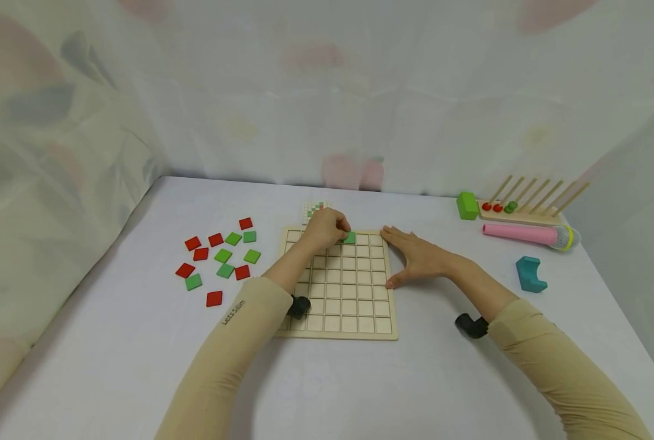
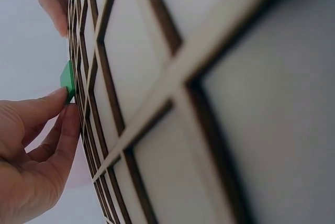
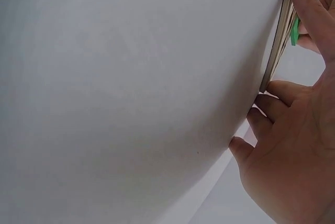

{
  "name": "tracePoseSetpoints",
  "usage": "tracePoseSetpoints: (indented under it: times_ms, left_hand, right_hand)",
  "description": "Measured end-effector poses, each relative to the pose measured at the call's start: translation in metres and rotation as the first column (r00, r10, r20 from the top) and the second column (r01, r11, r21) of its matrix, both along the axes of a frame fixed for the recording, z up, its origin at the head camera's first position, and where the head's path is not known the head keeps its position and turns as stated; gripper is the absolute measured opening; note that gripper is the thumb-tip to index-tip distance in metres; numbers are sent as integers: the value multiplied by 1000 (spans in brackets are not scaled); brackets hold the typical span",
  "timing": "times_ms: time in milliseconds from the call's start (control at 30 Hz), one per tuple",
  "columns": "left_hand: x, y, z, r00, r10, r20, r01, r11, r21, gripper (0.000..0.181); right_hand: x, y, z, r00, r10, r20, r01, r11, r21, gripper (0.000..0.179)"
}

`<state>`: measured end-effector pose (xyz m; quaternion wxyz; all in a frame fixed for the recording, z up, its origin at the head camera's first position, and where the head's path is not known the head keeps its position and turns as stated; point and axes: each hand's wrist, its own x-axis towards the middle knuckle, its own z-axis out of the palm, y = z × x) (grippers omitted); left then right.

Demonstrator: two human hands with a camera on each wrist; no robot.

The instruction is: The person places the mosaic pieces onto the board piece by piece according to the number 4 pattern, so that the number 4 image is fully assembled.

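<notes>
Hands are working a grid board: left hand pinching a green tile over a far cell, right hand flat, steadying the edge; a tilted tile risks jamming.

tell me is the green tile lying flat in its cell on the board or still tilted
Cannot tell for sure. The green tile sits at a top-row cell of the grid board, but the left hand pinches it, one edge apparently raised.

The only readable text is "Let's Slim", printed in dark letters along the beige left sleeve near the wrist, seen in the head view.
</notes>
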<state>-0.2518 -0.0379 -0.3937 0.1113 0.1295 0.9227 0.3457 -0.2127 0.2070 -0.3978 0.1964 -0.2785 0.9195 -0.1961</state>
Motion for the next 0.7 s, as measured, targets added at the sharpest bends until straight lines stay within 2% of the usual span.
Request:
tracePoseSetpoints:
  times_ms: [233, 433, 700]
  left_hand:
    - [0, 0, 1, 999, -36, -21, 35, 998, -45, 11]
    - [1, -2, 5, 998, -59, -18, 59, 998, -33, 20]
    - [-3, -21, 20, 998, -63, -27, 63, 998, 9, 28]
  right_hand:
    - [1, 0, 0, 1000, -5, -1, 5, 1000, -9, 119]
    - [1, 0, -2, 1000, -9, -6, 9, 1000, 5, 120]
    - [0, -1, -2, 1000, -11, -2, 11, 1000, 9, 120]
